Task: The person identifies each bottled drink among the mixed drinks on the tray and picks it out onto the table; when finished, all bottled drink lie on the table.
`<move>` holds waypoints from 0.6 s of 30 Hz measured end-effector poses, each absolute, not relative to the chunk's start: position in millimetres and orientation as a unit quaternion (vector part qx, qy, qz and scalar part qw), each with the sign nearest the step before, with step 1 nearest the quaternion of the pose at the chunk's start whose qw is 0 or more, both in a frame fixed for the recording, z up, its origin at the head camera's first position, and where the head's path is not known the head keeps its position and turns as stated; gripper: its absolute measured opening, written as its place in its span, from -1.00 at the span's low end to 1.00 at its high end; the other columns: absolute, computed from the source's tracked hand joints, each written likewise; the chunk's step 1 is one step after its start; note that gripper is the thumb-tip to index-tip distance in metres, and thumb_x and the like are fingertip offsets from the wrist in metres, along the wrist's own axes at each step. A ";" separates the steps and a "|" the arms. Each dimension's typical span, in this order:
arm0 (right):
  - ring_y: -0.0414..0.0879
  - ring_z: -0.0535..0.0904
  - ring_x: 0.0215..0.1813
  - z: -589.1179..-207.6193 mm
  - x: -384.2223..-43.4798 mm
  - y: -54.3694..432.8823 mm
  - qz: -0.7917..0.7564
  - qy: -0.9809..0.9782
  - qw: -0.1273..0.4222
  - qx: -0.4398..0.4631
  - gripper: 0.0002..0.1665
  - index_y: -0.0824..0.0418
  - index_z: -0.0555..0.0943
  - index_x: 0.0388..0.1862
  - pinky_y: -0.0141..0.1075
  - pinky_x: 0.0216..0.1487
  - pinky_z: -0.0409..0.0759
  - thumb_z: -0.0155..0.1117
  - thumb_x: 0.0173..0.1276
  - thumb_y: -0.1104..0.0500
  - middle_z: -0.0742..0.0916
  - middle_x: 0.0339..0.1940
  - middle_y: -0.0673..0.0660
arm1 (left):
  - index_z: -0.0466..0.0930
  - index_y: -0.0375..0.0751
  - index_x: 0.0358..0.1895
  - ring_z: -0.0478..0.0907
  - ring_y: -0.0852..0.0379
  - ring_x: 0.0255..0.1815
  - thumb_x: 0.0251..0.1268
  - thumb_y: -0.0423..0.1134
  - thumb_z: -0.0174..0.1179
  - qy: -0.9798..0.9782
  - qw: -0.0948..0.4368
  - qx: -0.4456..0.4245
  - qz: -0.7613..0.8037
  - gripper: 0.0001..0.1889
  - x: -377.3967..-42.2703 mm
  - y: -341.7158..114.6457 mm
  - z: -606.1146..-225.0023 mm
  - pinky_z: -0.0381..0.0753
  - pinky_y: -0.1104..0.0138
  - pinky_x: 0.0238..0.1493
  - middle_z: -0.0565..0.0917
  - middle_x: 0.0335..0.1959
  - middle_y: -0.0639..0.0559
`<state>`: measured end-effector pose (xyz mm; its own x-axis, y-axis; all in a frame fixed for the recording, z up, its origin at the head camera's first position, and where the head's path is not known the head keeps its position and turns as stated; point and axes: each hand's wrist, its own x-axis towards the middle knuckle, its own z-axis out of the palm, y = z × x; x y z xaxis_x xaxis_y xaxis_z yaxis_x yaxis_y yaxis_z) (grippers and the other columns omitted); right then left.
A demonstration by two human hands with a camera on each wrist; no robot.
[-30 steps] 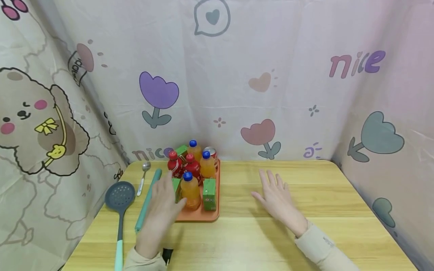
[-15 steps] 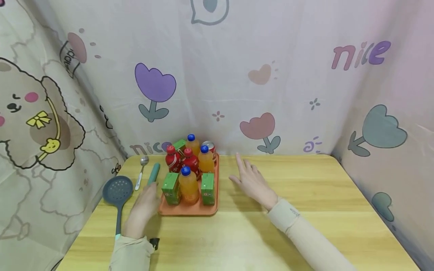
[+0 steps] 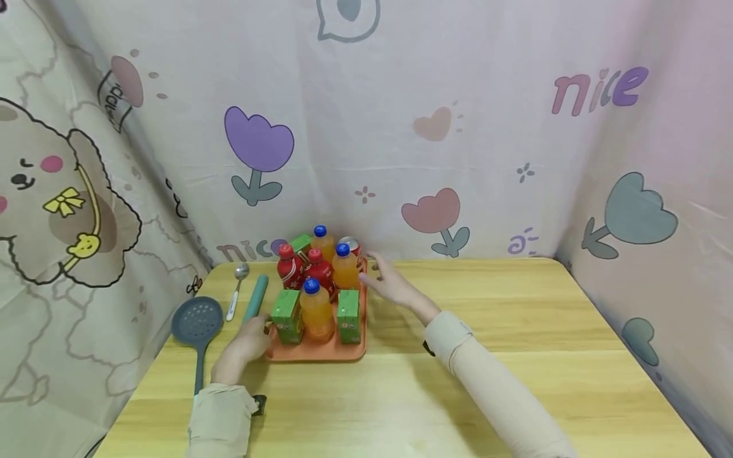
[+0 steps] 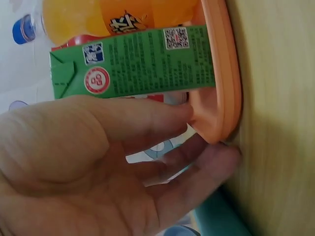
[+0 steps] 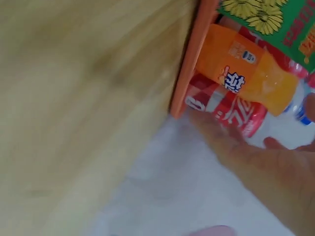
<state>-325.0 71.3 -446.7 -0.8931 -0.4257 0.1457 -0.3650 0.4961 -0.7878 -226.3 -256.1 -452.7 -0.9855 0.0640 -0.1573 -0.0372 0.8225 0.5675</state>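
Note:
An orange tray on the table bears orange-drink bottles, red bottles, green drink cartons and a red can. My left hand is at its near left side. In the left wrist view the thumb lies inside the tray's rim and the fingers outside, pinching it beside a carton. My right hand is at the far right side, fingers extended beside the can; whether it touches the tray is unclear from the blur.
Left of the tray lie a teal rod-shaped object, a spoon and a slotted skimmer. A printed curtain hangs along the table's back edge and both sides. Bare wooden tabletop extends to the right.
My left hand has come down to the tray's left side and taken its rim. My right hand has moved left, from over the tabletop to the tray's far right side. The tray stays put.

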 end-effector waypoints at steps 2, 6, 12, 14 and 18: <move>0.37 0.42 0.53 -449.3 -331.0 69.9 -0.516 0.825 0.068 -0.220 -0.21 0.16 0.13 0.70 0.31 0.50 0.53 0.12 0.66 -0.05 0.38 0.61 0.40 | 0.29 -0.67 0.42 0.61 -0.20 -0.04 -0.06 -0.64 0.15 0.943 0.093 0.006 0.320 -0.22 -227.8 -258.3 -455.8 0.69 0.20 -0.19 0.60 0.15 -0.58; 0.37 0.45 0.52 -450.9 -338.1 64.7 -0.623 0.746 0.143 -0.187 -0.20 0.01 0.14 0.71 0.40 0.52 0.46 0.17 0.63 -0.07 0.38 0.61 0.37 | 0.21 -0.67 0.47 0.66 -0.10 -0.23 0.02 -0.68 0.05 0.921 0.121 -0.010 0.371 -0.22 -228.9 -263.2 -458.2 0.75 0.24 -0.36 0.56 0.08 -0.56; 0.35 0.36 0.59 -448.4 -345.2 53.3 -0.706 0.665 0.188 -0.157 -0.26 -0.03 0.21 0.70 0.40 0.63 0.32 0.17 0.63 0.05 0.29 0.71 0.27 | 0.11 -0.59 0.56 0.66 0.02 -0.40 0.24 -0.62 0.06 0.886 0.169 -0.047 0.429 -0.25 -231.1 -271.5 -453.2 0.84 0.23 -0.41 0.51 0.13 -0.56; 0.31 0.38 0.57 -444.9 -346.2 51.2 -0.711 0.663 0.181 -0.152 -0.28 -0.01 0.25 0.68 0.39 0.62 0.33 0.19 0.62 0.08 0.32 0.68 0.28 | 0.12 -0.56 0.56 0.69 0.02 -0.37 0.32 -0.58 0.05 0.877 0.182 -0.050 0.441 -0.29 -233.8 -273.4 -448.6 0.88 0.19 -0.36 0.57 0.08 -0.52; 0.14 0.55 0.30 -439.5 -345.0 47.5 -0.694 0.687 0.158 -0.149 -0.30 -0.07 0.35 0.63 0.22 0.43 0.58 0.26 0.58 0.10 0.41 0.62 0.26 | 0.15 -0.52 0.57 0.70 0.06 -0.37 0.43 -0.53 0.02 0.867 0.198 -0.052 0.454 -0.35 -238.0 -276.0 -447.6 0.89 0.20 -0.34 0.67 -0.12 -0.33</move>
<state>-345.0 47.5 -439.5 -0.9056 -0.4241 -0.0097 0.0138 -0.0065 -0.9999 -238.0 -276.0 -447.6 -0.9163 0.0899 -0.3903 -0.2698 0.5816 0.7674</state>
